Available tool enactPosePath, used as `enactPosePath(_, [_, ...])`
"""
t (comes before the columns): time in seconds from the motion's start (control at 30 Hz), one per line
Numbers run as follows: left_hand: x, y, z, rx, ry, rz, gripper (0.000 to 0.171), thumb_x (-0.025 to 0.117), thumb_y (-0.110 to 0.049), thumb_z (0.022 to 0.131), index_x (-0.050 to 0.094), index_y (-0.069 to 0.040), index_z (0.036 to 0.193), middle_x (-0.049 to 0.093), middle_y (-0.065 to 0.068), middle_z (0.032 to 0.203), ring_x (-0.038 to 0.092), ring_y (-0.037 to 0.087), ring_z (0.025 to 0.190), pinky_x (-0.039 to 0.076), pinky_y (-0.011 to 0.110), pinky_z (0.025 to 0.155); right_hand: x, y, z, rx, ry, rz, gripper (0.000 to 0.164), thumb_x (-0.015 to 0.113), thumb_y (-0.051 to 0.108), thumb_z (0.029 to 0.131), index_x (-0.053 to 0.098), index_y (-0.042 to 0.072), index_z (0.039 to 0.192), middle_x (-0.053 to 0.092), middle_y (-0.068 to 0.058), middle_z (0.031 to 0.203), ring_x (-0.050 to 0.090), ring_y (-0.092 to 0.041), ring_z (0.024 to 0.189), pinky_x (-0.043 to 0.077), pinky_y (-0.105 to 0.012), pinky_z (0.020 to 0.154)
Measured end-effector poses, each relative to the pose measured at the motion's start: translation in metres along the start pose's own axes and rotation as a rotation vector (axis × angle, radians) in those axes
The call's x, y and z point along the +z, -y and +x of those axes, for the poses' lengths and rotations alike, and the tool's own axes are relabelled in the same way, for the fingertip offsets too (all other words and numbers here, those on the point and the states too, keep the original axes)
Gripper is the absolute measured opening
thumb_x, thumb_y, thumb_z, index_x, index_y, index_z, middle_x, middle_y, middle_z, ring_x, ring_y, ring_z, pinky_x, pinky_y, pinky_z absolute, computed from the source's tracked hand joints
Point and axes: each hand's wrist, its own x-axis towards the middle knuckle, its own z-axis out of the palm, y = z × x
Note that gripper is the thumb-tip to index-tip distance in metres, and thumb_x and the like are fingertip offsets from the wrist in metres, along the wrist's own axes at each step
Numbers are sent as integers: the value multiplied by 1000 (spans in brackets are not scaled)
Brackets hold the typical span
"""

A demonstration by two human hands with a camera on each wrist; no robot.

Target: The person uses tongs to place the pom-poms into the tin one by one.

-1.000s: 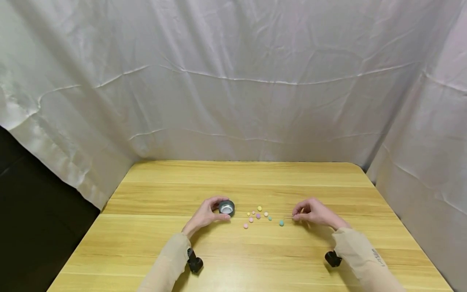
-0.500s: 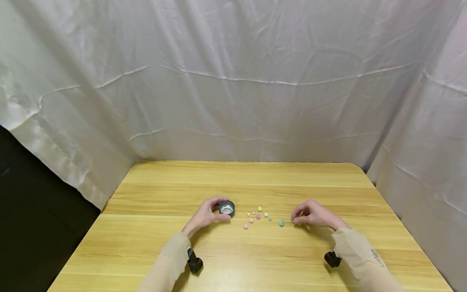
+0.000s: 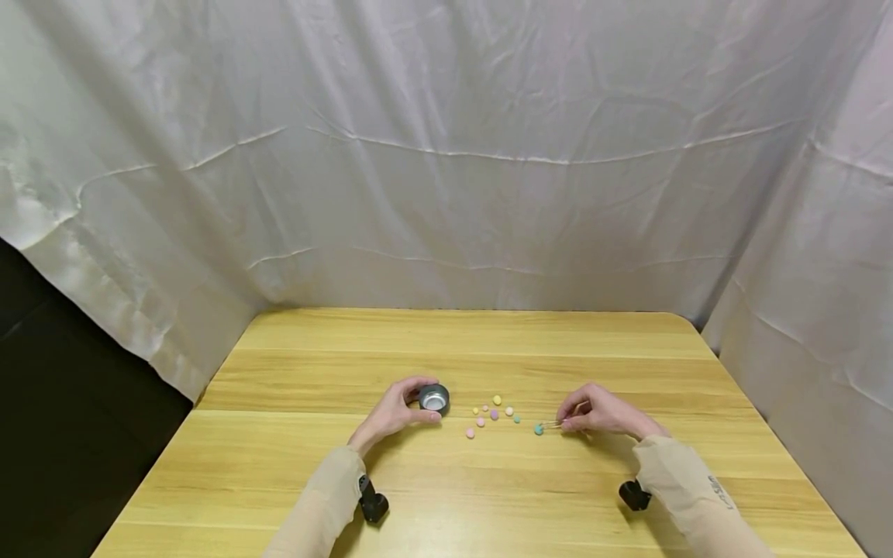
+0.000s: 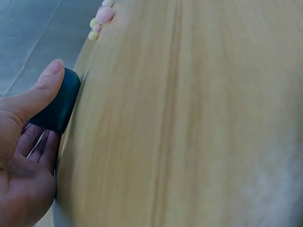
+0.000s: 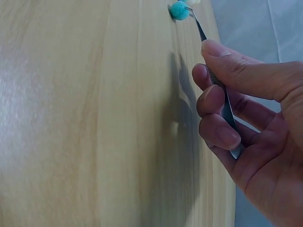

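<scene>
My left hand (image 3: 396,407) grips a small round dark container (image 3: 434,399), with a silvery inside, standing on the wooden table. The left wrist view shows the thumb over the near side of its dark wall (image 4: 59,101). Metal tweezers (image 5: 227,111) are pinched between the thumb and fingers of my right hand (image 3: 603,411). Their tips reach the larger teal pom-pom (image 5: 179,11), the rightmost of the small balls on the table; the tips overlap its edge in the right wrist view.
Between the hands lie several more pom-poms: a purple one (image 3: 494,415), a white one (image 3: 509,411), a small teal one (image 3: 517,419), plus pink and yellow ones. Pale curtains (image 3: 488,194) hang behind and beside the wooden table (image 3: 446,488).
The tweezers in my right hand have shifted slightly left and down, their tips coming from just beside the larger teal pom-pom onto it. My left hand and the container stay put.
</scene>
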Motion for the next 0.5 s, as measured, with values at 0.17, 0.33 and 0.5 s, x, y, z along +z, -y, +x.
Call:
enactPosePath(0.17, [0,1,0,1,2,-4,61,82,-11,84,56,1,138,62,23,134,61,38,121,49,51,106,0,2,0,9,-2,18,11,74,7,89,76,-1,95,75,-18,88,59,-4,65,50,-20,54])
enactPosePath(0.33, [0,1,-1,4,3,-7,61,82,-10,84,56,1,138,61,24,134,61,38,121,49,51,106,1,1,0,-12,-4,22,10,74,7,89,76,-2,94,74,-19,84,59,-6,61,51,-22,52])
enactPosePath(0.5, [1,1,-1,-6,1,-11,61,82,-10,83,56,0,138,61,24,134,61,38,121,49,52,107,1,-2,0,-27,-13,15,11,73,7,90,76,-2,94,74,-19,81,59,-5,60,52,-23,52])
